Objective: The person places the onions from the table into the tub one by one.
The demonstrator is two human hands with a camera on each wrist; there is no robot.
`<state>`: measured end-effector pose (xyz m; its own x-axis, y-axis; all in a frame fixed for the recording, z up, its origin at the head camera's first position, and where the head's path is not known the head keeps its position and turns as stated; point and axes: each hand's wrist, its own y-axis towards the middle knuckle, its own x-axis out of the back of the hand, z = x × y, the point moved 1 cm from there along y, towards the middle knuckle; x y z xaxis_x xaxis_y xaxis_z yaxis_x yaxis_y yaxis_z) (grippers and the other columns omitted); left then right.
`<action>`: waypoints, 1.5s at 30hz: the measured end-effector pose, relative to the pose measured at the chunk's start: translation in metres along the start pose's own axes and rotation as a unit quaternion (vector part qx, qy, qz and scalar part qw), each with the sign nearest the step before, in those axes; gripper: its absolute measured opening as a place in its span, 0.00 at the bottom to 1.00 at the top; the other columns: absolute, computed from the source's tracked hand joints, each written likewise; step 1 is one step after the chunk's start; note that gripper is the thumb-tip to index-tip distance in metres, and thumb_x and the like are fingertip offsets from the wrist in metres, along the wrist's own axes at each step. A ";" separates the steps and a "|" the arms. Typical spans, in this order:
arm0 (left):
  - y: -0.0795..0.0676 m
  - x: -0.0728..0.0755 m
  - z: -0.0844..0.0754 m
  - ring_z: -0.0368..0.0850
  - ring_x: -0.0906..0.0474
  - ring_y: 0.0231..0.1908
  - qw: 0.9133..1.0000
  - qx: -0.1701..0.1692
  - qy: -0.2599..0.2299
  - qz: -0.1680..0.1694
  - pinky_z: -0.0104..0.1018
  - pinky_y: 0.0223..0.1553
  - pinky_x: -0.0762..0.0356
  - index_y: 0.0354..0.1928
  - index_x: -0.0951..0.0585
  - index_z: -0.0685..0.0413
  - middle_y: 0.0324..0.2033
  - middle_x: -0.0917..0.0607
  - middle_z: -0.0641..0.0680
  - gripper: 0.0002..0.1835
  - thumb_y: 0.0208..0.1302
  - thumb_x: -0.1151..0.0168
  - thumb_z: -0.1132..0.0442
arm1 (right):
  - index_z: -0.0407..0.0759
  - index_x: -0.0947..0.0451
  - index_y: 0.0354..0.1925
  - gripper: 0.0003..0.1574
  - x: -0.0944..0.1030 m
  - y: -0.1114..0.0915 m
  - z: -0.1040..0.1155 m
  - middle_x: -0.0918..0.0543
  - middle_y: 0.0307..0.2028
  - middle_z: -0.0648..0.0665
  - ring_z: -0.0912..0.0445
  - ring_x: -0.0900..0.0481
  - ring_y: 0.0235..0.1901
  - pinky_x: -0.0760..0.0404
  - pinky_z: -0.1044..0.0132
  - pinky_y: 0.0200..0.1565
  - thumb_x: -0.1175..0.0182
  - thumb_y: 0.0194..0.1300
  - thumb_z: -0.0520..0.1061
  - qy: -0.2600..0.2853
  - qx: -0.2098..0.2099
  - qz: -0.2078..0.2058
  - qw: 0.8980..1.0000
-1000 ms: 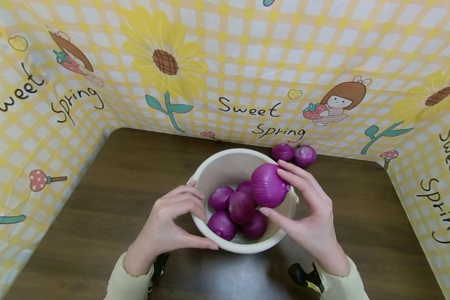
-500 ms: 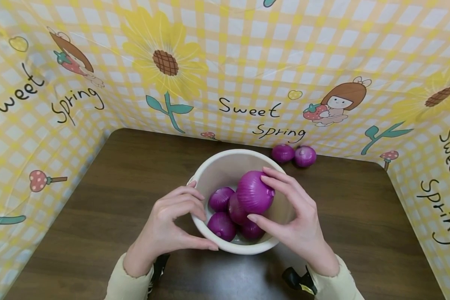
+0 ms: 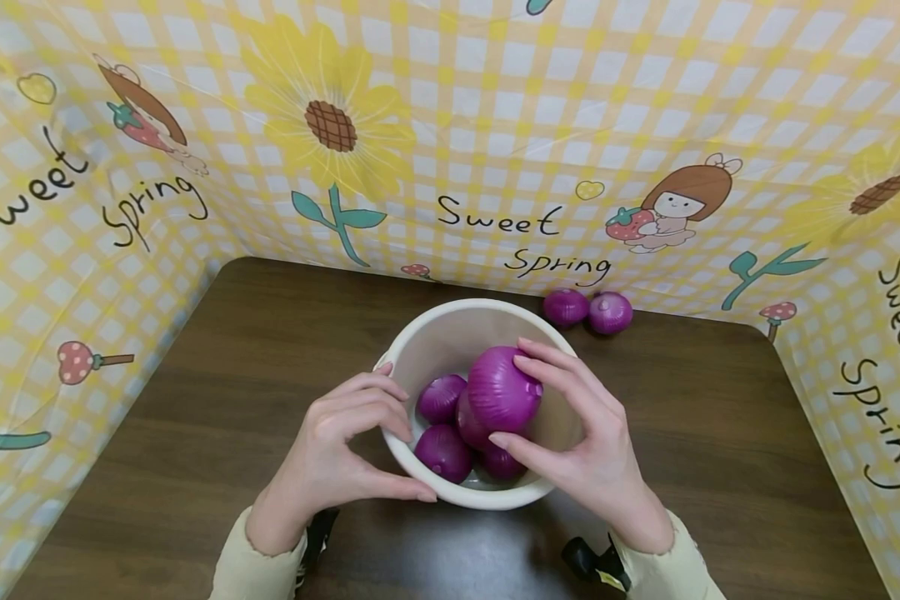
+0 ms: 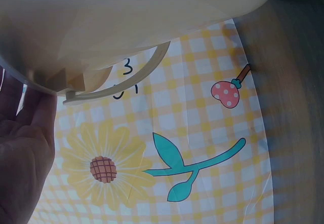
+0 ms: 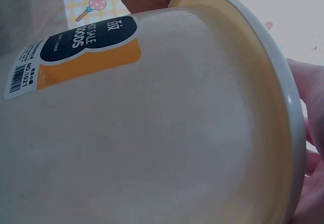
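Red onion (image 3: 501, 390) in right hand (image 3: 587, 429) is rocking streaky purple, bucket (image 3: 487, 498) below it cream, cloth (image 3: 487, 125) beyond yellow-white gingham.

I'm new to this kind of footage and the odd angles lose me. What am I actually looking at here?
There's no machine here, just a person's two bare hands. One picture comes from a camera on the head, looking forward and down. It shows a pale bucket on a dark table, with patterned cloth behind. The left hand holds the bucket's rim; the right hand holds a purple onion above at least four others inside. Whether it touches them, I can't tell. Two more onions sit on the table behind the bucket.

The other two pictures come from cameras on the wrists. The left one sees the bucket's outside and curved handle; the right one, its side with a printed label.
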<state>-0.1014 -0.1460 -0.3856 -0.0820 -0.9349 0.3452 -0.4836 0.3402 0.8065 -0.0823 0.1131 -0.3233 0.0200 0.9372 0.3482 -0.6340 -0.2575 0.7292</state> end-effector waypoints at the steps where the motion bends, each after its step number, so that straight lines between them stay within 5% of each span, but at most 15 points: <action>1: 0.000 0.000 0.000 0.50 0.20 0.41 1.000 0.000 0.000 0.000 0.53 0.68 0.30 0.28 0.18 0.51 0.28 0.16 0.46 0.26 0.33 0.11 0.47 | 0.30 0.21 0.54 0.33 0.000 0.000 0.000 0.20 0.58 0.32 0.40 0.22 0.59 0.22 0.64 0.62 0.25 0.61 0.52 0.000 -0.001 0.001 1.000; 45: 0.000 0.000 0.000 0.50 0.20 0.41 1.000 0.000 -0.005 -0.004 0.55 0.68 0.30 0.28 0.18 0.51 0.28 0.16 0.47 0.26 0.32 0.10 0.48 | 0.31 0.20 0.57 0.31 0.003 -0.001 -0.003 0.20 0.57 0.32 0.41 0.22 0.58 0.26 0.60 0.66 0.30 0.67 0.53 -0.019 0.013 0.003 1.000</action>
<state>-0.1014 -0.1454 -0.3854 -0.0862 -0.9384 0.3347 -0.4835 0.3331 0.8095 -0.0841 0.1173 -0.3253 0.0454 0.9263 0.3740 -0.6142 -0.2694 0.7417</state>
